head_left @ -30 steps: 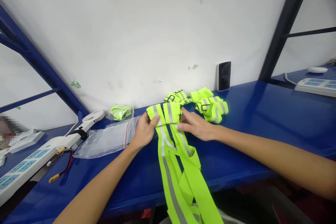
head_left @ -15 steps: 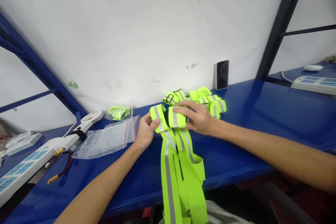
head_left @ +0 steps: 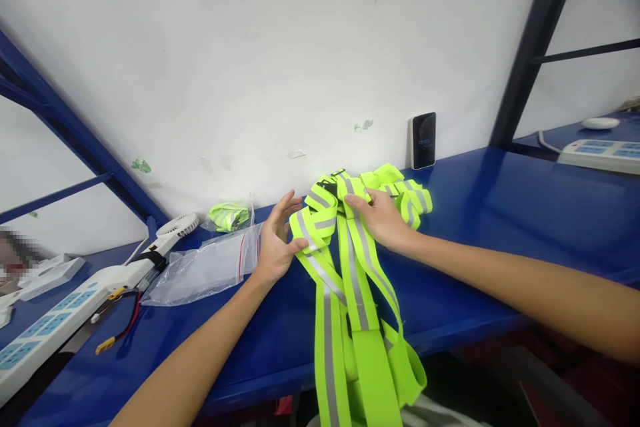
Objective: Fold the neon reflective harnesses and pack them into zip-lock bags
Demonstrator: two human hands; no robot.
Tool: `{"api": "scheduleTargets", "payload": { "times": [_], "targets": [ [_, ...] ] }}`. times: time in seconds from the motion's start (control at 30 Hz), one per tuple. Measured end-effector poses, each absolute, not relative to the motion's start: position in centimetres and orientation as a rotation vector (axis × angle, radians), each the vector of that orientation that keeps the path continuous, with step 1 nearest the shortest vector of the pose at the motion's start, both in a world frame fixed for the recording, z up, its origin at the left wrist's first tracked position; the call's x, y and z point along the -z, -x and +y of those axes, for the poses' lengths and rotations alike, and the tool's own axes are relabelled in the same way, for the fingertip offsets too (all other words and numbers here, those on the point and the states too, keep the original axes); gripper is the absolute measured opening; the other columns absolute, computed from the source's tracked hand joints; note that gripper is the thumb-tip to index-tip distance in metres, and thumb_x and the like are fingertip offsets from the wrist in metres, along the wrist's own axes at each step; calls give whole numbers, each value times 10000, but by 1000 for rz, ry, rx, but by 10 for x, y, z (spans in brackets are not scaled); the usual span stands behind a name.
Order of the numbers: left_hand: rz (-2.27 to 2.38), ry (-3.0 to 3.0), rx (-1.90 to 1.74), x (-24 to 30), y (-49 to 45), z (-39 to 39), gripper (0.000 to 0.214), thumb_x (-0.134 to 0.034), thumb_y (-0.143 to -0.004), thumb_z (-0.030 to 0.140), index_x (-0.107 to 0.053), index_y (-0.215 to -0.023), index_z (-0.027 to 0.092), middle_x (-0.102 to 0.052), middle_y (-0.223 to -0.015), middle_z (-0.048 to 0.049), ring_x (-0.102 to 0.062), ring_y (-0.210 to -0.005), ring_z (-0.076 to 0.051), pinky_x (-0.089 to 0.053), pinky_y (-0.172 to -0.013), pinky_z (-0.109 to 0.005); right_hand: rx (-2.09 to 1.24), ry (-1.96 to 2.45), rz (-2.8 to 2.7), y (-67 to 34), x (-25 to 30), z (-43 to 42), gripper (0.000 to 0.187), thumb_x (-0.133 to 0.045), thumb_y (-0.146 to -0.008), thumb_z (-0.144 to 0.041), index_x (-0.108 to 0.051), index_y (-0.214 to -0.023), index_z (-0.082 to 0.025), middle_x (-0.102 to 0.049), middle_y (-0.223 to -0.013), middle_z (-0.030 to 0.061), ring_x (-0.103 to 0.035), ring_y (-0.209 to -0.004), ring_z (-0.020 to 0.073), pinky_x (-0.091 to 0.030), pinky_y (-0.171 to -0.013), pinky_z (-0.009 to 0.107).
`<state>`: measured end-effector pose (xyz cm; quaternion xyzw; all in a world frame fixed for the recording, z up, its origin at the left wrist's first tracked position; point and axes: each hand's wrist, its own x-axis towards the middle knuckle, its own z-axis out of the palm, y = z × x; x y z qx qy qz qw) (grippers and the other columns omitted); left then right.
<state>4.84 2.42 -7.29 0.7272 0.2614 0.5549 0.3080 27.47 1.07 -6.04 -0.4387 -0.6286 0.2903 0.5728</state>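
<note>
Your left hand (head_left: 277, 240) stands open with its fingers spread upward, and only the thumb side meets the near loop of the neon-yellow reflective vest (head_left: 353, 293). Your right hand (head_left: 380, 219) lies across the vest's straps, fingers loosely together and resting on top, not closing around anything.

The vest is laid out on the blue surface (head_left: 465, 213) between your hands. Its long axis runs from the top end near the white wall (head_left: 250, 60) towards you, slightly to the right, with the silver-striped straps draping over the front edge and running out of view at the bottom.

Just behind your right hand sits a bundle of folded reflective straps (head_left: 405, 197), partly touching the vest. Left of your left hand lies a clear zip bag (head_left: 205, 267), and behind it a small bag holding folded neon fabric (head_left: 229, 217). Further left are a white handheld fan (head_left: 177, 225), a red-and-black wire with yellow connectors (head_left: 117, 332) and a white power strip (head_left: 50, 320). A black-faced device (head_left: 423, 140) stands against the wall.
</note>
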Motion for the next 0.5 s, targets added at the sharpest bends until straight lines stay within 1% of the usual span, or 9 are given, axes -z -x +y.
{"api": "scheduleTargets", "payload": {
  "times": [0.1, 0.17, 0.23, 0.27, 0.3, 0.33, 0.37, 0.43, 0.5],
  "targets": [
    [749, -1974, -1515, 73, -45, 25, 799, -815, -608, 563, -562, -1279, 211, -612, -1255, -143, -548, -1225, -308, -474, -978, -390, -718, 1092, -1437, -274, 62, 12, 459, -585, -831, -588, -396, -623, -225, -338, -554, -57, -319, -491, 112, -286, -479, 269],
    [786, -2033, -1525, 75, -43, 24, 585, -784, -683, 488, -621, -1165, 201, -639, -1182, -129, -586, -1157, -291, -482, -955, -380, -741, 1113, -1427, -274, 62, 12, 403, -599, -829, -569, -502, -668, -213, -428, -571, -34, -415, -520, 143, -380, -526, 303],
    [793, -2131, -1526, 74, -43, 21, 455, -668, -780, 503, -637, -1112, 193, -641, -1128, -121, -608, -1089, -278, -490, -924, -382, -762, 1085, -1423, -274, 62, 12, 327, -623, -831, -519, -639, -870, -194, -578, -692, 22, -551, -646, 205, -475, -636, 371],
    [789, -2194, -1525, 73, -42, 19, 453, -589, -822, 527, -630, -1122, 191, -632, -1126, -122, -606, -1076, -279, -490, -918, -393, -773, 1058, -1416, -274, 63, 12, 347, -633, -832, -488, -656, -1022, -200, -633, -787, 46, -596, -727, 233, -502, -691, 403],
    [778, -2265, -1528, 72, -42, 18, 481, -516, -850, 547, -613, -1158, 190, -616, -1146, -128, -596, -1086, -286, -485, -925, -413, -783, 1028, -1404, -274, 64, 12, 410, -639, -833, -461, -629, -1165, -219, -663, -880, 61, -621, -797, 250, -517, -734, 424],
    [766, -2354, -1530, 69, -42, 16, 521, -471, -860, 557, -581, -1213, 189, -591, -1190, -137, -574, -1123, -299, -473, -948, -441, -793, 1004, -1388, -274, 65, 13, 477, -639, -836, -441, -582, -1267, -245, -676, -955, 66, -635, -849, 258, -528, -763, 433],
    [751, -2468, -1524, 67, -42, 15, 565, -468, -853, 560, -538, -1275, 190, -556, -1251, -149, -539, -1178, -317, -451, -981, -472, -802, 988, -1370, -274, 67, 14, 518, -634, -840, -431, -544, -1322, -265, -679, -1014, 65, -642, -891, 258, -536, -785, 434],
    [706, -2750, -1483, 62, -41, 13, 638, -558, -811, 521, -455, -1362, 216, -451, -1391, -163, -447, -1292, -351, -392, -1044, -526, -844, 972, -1331, -273, 69, 16, 506, -612, -852, -424, -537, -1332, -282, -670, -1126, 60, -641, -985, 253, -540, -838, 420],
    [676, -3029, -1407, 58, -42, 13, 646, -659, -773, 391, -441, -1371, 276, -370, -1476, -147, -389, -1353, -359, -362, -1070, -541, -950, 958, -1277, -273, 69, 18, 439, -604, -853, -414, -588, -1269, -275, -649, -1220, 55, -626, -1069, 246, -533, -886, 401]
  ]
}}
